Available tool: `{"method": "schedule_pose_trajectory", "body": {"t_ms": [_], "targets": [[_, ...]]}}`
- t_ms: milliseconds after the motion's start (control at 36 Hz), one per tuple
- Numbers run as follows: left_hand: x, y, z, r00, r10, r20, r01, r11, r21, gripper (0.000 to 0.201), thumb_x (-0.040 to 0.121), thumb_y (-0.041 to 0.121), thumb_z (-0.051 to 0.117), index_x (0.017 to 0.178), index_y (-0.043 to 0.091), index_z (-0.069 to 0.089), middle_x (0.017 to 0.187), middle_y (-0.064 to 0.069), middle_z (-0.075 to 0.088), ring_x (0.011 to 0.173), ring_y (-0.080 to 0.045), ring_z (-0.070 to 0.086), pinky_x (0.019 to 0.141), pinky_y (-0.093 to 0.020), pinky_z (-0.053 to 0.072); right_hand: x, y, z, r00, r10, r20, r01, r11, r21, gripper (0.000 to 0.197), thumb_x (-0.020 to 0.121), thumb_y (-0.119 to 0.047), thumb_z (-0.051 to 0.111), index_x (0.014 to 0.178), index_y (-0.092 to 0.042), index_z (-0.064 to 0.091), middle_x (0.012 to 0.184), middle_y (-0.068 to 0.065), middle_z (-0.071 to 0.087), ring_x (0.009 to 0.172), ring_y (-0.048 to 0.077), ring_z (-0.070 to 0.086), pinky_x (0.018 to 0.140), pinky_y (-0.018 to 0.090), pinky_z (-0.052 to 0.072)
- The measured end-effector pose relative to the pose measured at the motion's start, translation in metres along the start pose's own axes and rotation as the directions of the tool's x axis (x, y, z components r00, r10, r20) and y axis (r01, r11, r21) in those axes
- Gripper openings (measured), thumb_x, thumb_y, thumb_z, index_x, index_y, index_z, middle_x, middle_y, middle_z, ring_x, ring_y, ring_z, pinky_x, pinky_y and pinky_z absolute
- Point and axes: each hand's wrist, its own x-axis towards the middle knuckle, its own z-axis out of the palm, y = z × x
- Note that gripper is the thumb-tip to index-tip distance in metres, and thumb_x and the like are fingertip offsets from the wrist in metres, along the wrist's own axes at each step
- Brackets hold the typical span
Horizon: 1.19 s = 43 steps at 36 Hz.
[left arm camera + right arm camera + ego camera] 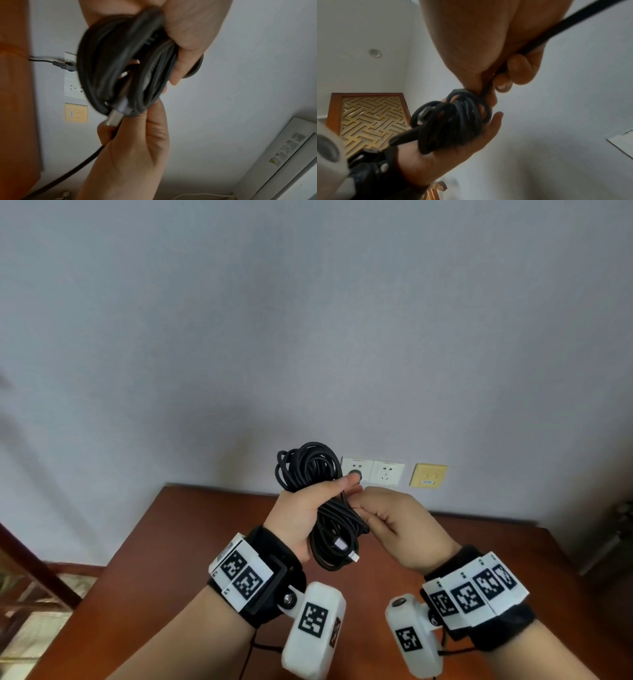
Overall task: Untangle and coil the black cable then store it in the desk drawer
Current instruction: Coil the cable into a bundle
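Note:
The black cable (pixel 308 470) is wound into a loose coil and held up above the red-brown desk (pixel 191 542). My left hand (pixel 305 511) grips the coil round its middle, with loops sticking out above and below the fist. A silver USB plug (pixel 346 549) hangs at the coil's lower end. My right hand (pixel 387 518) pinches one strand beside the coil. In the right wrist view that strand (pixel 556 29) runs taut through my right hand's fingers (pixel 518 70) to the coil (pixel 450 121). The left wrist view shows the plug (pixel 115 117) against the right hand (pixel 137 142). No drawer is in view.
Behind the desk, two white wall sockets (pixel 387 474) and a yellow plate (pixel 428 475) sit low on the wall; a dark plug (pixel 355 474) fills the left socket. A wooden rail (pixel 34 570) stands at the left. An air conditioner (pixel 283 162) hangs high on the wall.

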Motion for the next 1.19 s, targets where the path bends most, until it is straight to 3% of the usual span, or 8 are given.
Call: {"method": "schedule_pose_trajectory", "body": {"t_ms": [83,222,333,417,500,694,917,1194], "targets": [[-0.001,-0.003,-0.001,1.0,-0.007,0.013,0.006,0.999,0.042,0.047,0.064,0.015,0.084,0.104,-0.005,0.07,0.097,-0.023,0.067,0.085,-0.033,0.066,0.075,-0.042,0.055,0.001,-0.004,-0.003,0.994,-0.034,0.101,0.035,0.999,-0.008,0.029,0.086,0.0,0.043,0.1,-0.016,0.063,0.093,-0.012,0.059,0.088,0.002,0.056,0.078,0.021,0.046],[-0.001,-0.004,-0.001,0.997,0.072,-0.021,-0.072,0.997,-0.009,0.012,0.065,0.017,0.072,0.073,0.008,0.077,0.084,-0.012,0.072,0.088,-0.031,0.069,0.087,-0.051,0.053,0.002,-0.005,0.004,0.988,-0.034,0.153,0.039,0.999,-0.025,0.052,0.078,0.006,0.035,0.124,-0.009,0.053,0.116,0.007,0.059,0.109,0.018,0.057,0.094,0.033,0.047],[0.001,0.002,0.003,0.989,0.139,-0.049,-0.145,0.98,-0.139,0.011,0.066,0.013,0.07,0.074,0.005,0.072,0.077,-0.01,0.07,0.087,-0.029,0.071,0.08,-0.046,0.056,-0.002,-0.004,0.007,0.993,0.116,0.015,-0.117,0.986,0.116,0.022,0.09,-0.014,0.037,0.101,-0.016,0.056,0.088,0.0,0.063,0.079,0.012,0.059,0.073,0.032,0.049],[0.005,0.014,-0.007,0.984,0.149,-0.097,-0.163,0.975,-0.15,0.018,0.066,0.019,0.07,0.075,0.005,0.063,0.075,-0.006,0.061,0.068,-0.018,0.069,0.065,-0.033,0.058,-0.009,0.001,0.007,0.949,0.301,0.093,-0.313,0.868,0.386,0.015,0.096,-0.029,0.047,0.093,-0.015,0.049,0.061,-0.005,0.054,0.047,0.002,0.044,0.049,0.016,0.035],[0.006,0.029,-0.017,0.973,0.163,-0.164,-0.192,0.964,-0.183,0.013,0.077,0.02,0.066,0.072,0.009,0.06,0.073,-0.002,0.058,0.062,-0.012,0.066,0.059,-0.026,0.055,-0.02,0.015,0.005,0.912,0.376,0.161,-0.402,0.749,0.526,0.019,0.087,-0.031,0.054,0.083,-0.012,0.055,0.053,-0.006,0.04,0.046,0.008,0.032,0.046,0.021,0.026],[0.004,0.039,-0.026,0.952,0.254,-0.171,-0.284,0.94,-0.187,0.024,0.081,0.016,0.063,0.057,0.015,0.059,0.061,0.002,0.052,0.057,-0.013,0.06,0.057,-0.024,0.054,-0.034,0.045,-0.002,0.842,0.54,0.014,-0.505,0.777,0.375,0.025,0.088,-0.029,0.064,0.068,-0.015,0.061,0.055,-0.004,0.043,0.054,0.012,0.038,0.051,0.018,0.034],[0.007,0.034,-0.028,0.91,0.344,-0.232,-0.316,0.937,0.148,0.025,0.088,0.007,0.063,0.064,0.01,0.055,0.055,0.002,0.054,0.056,-0.014,0.065,0.057,-0.026,0.053,-0.027,0.031,-0.024,0.954,0.299,-0.033,-0.295,0.951,0.089,0.016,0.098,-0.019,0.047,0.095,-0.024,0.062,0.087,-0.005,0.066,0.085,0.011,0.06,0.079,0.023,0.044],[0.001,0.02,-0.013,0.958,0.274,-0.088,-0.214,0.883,0.419,0.019,0.079,0.023,0.075,0.069,0.012,0.062,0.059,-0.002,0.058,0.059,-0.021,0.067,0.073,-0.04,0.054,0.002,-0.006,-0.042,0.992,-0.122,-0.027,0.119,0.988,-0.097,0.027,0.096,-0.036,0.045,0.104,-0.024,0.066,0.082,-0.008,0.059,0.08,0.005,0.058,0.072,0.022,0.046]]}}
